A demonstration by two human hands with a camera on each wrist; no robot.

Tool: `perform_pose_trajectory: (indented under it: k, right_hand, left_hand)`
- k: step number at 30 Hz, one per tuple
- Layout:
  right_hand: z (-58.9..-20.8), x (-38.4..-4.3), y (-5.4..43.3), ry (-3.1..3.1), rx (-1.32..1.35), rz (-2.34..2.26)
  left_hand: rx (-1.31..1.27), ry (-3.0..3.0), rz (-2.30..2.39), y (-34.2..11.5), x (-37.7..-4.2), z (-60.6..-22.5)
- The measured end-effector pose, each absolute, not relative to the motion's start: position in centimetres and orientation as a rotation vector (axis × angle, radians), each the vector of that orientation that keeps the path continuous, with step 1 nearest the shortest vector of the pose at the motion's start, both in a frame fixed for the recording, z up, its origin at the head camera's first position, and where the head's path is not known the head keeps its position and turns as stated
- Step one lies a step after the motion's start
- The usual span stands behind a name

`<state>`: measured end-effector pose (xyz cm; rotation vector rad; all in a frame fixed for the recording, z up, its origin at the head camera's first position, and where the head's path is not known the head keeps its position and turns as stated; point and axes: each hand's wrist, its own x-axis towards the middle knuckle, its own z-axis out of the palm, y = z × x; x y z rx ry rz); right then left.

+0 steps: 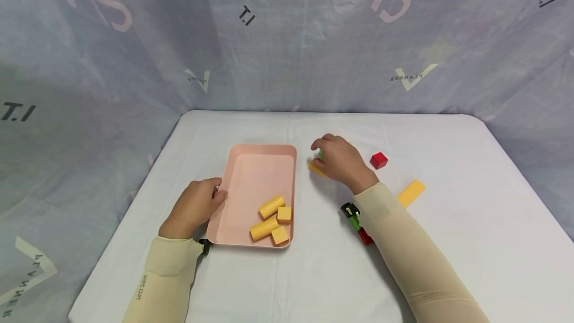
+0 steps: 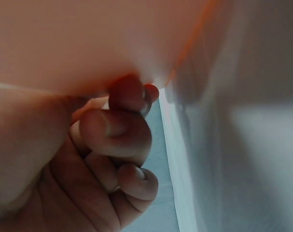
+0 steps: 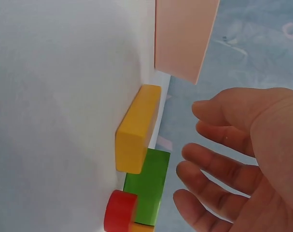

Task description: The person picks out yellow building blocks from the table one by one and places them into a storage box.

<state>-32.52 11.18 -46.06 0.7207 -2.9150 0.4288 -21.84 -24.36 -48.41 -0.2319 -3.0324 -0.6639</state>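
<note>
My left hand (image 1: 192,208) grips the left rim of a pink tray (image 1: 255,173), thumb at the edge. Close up in the left wrist view, its curled fingers (image 2: 136,181) are under the tray's wall (image 2: 88,43). Inside the tray lie two yellow cylinders (image 1: 271,207) and two yellow cubes (image 1: 284,215). To the right of the tray, my right hand (image 1: 343,161) hovers over a yellow block (image 3: 136,130), its fingers loosely bent and holding nothing. Beyond that block are a green block (image 3: 147,188) and a round red piece (image 3: 121,211), largely hidden by the hand in the head view.
A red cube (image 1: 378,160) lies right of my right hand. Under the right forearm, a flat yellow block (image 1: 411,193), a green piece (image 1: 355,222) and a red piece (image 1: 365,237) partly show. The white table (image 1: 471,243) meets hanging grey cloth (image 1: 287,64) behind.
</note>
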Motion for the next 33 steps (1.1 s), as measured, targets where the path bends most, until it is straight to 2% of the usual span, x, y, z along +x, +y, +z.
perform_pose_trajectory:
  k: [33]
  right_hand:
    - [-46.75,-32.23,10.79,-3.105,0.744,0.284]
  left_hand:
    - [-0.213,-3.045,-0.673,-24.38,-21.74,-48.44]
